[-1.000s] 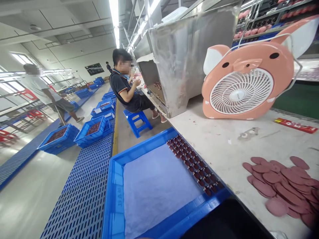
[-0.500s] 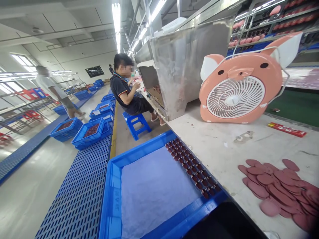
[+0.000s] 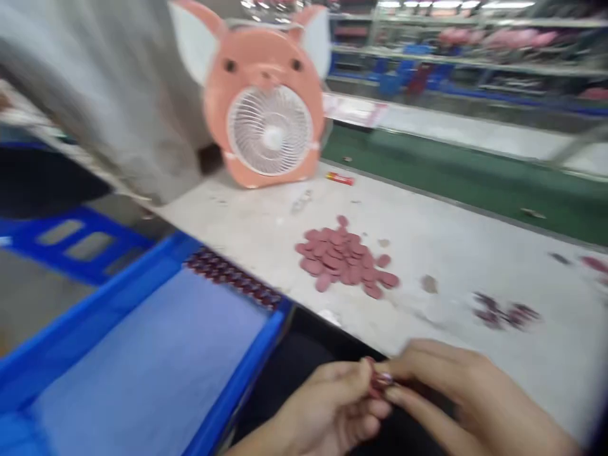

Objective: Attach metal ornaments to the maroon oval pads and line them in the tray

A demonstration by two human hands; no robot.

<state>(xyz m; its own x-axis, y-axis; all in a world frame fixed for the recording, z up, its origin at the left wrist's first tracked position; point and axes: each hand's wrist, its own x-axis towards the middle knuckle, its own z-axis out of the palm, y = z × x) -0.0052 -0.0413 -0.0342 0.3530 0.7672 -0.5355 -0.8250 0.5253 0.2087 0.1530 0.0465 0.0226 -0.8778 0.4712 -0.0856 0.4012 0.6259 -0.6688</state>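
Near the table's front edge, my left hand (image 3: 335,402) pinches a small dark red piece (image 3: 377,382) with a shiny bit on it. My right hand (image 3: 458,389) meets it there, thumb and fingers closed on the same piece. Blur and the fingers hide its exact shape. Beyond my hands, a heap of flat reddish oval discs (image 3: 337,256) lies on the white table (image 3: 251,218). Farther right are several small dark red pieces (image 3: 506,312). To the left, a blue crate (image 3: 228,405) lined with pale sheeting holds rows of dark red pieces (image 3: 232,277) along one side.
An orange pig-shaped fan (image 3: 270,136) stands at the back beside a grey metal housing (image 3: 118,101). A small red packet (image 3: 340,178) lies near it. Behind the table runs a green belt (image 3: 427,180). A blue stool (image 3: 80,244) stands at left.
The view has swung right and down toward the table. Both my hands, holding the small piece, have come into view. The seated co-worker and the aisle have left the picture.
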